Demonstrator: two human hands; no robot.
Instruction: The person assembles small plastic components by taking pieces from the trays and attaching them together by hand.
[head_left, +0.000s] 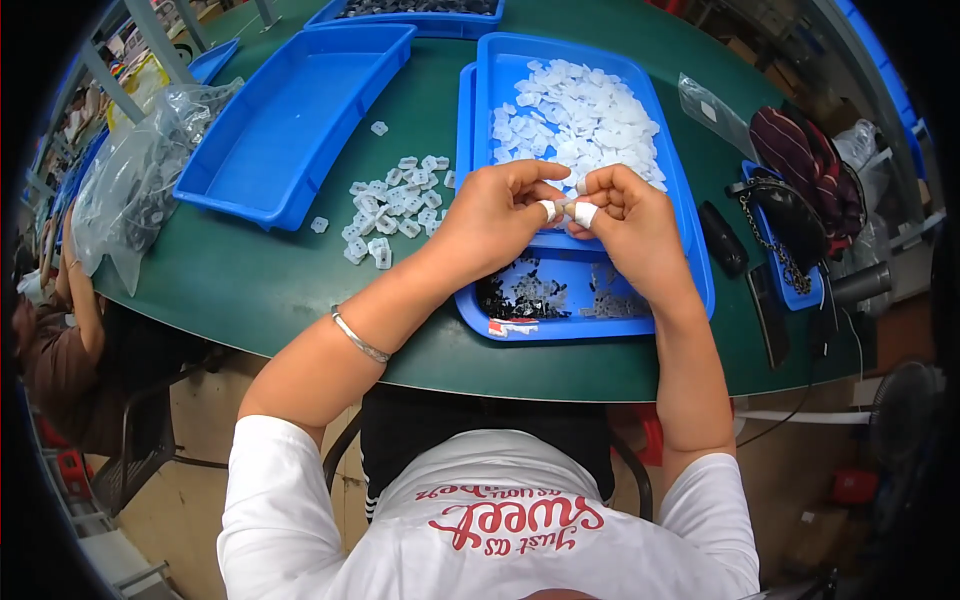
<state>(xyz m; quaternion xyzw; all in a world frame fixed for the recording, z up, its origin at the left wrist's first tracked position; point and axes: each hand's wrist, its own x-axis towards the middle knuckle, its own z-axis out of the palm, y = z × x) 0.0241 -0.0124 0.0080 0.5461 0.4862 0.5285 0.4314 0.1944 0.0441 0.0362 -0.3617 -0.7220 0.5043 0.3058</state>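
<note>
My left hand (pixel 500 215) and my right hand (pixel 640 225) meet fingertip to fingertip over the near part of a blue tray (pixel 484 90) of flat white plastic pieces (pixel 605 115). Both are closed in a pinch, with white tape round some fingers. Whatever small part they pinch is mostly hidden by the fingers. Below my wrists, a lower blue tray (pixel 580 330) holds small black parts (pixel 515 295) and small clear or greyish parts (pixel 610 298). Left of my left hand, a loose pile of translucent white plastic parts (pixel 395 205) lies on the table.
The green table (pixel 330 310) carries an empty-looking blue tray (pixel 290 110) at left, beside clear plastic bags (pixel 150 180). Another tray with dark parts (pixel 410 8) stands at the back. At right lie a dark pouch (pixel 722 238) and a chained black bag (pixel 790 215). Another person's arm (pixel 85 300) shows far left.
</note>
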